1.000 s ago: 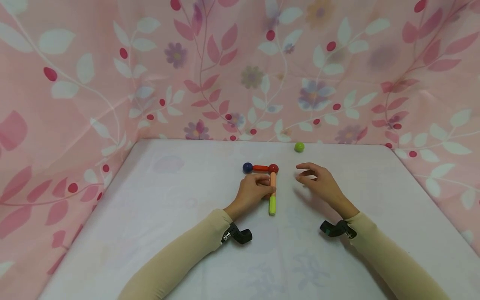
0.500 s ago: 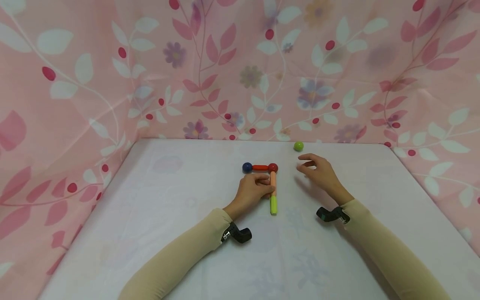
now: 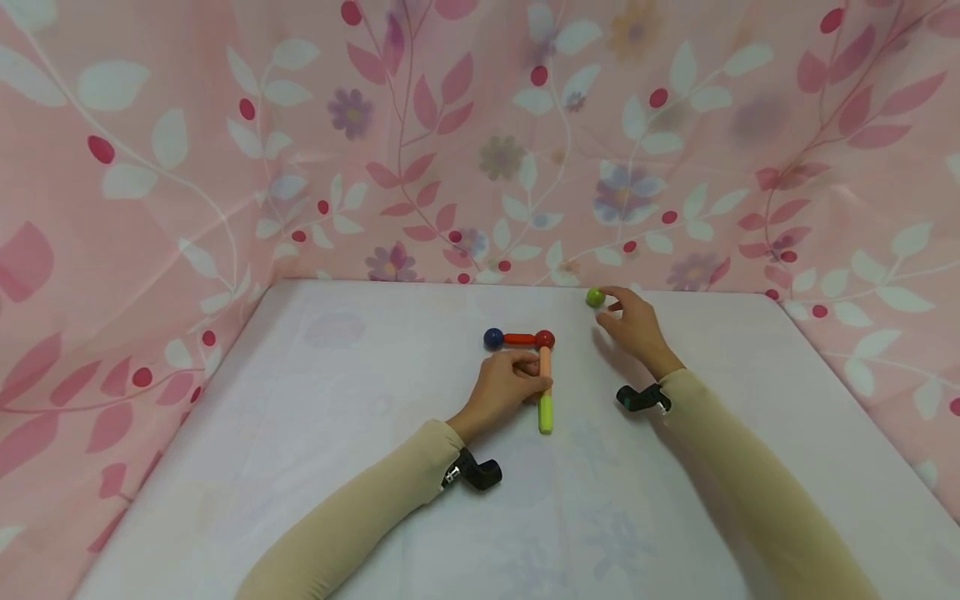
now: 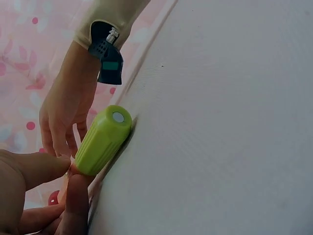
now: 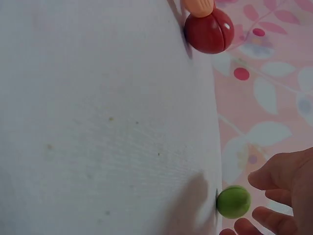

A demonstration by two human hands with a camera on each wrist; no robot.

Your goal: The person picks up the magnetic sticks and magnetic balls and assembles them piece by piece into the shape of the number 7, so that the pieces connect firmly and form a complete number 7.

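My left hand [image 3: 497, 390] pinches the orange rod [image 3: 545, 359] close to where a lime-green rod [image 4: 103, 140] continues it in line; the fingertips hide part of the orange. At the far end of the orange rod is a red ball [image 3: 544, 340]. From that ball a red rod [image 3: 519, 339] runs left to a dark blue ball [image 3: 493, 338]. At the table's far edge lies a lime-green ball [image 5: 234, 201]. My right hand [image 3: 636, 332] reaches over to it, thumb and fingers spread beside it; in the right wrist view a gap shows between them and the ball.
A white cloth covers the table [image 3: 360, 467]. Just behind its far edge hangs a pink floral curtain [image 3: 465, 150], which also closes off both sides. Each wrist carries a black camera [image 3: 480, 473].
My right hand has moved forward and slightly left to the lime-green ball. The left hand keeps its pinch on the orange rod, and the joined pieces stay where they were.
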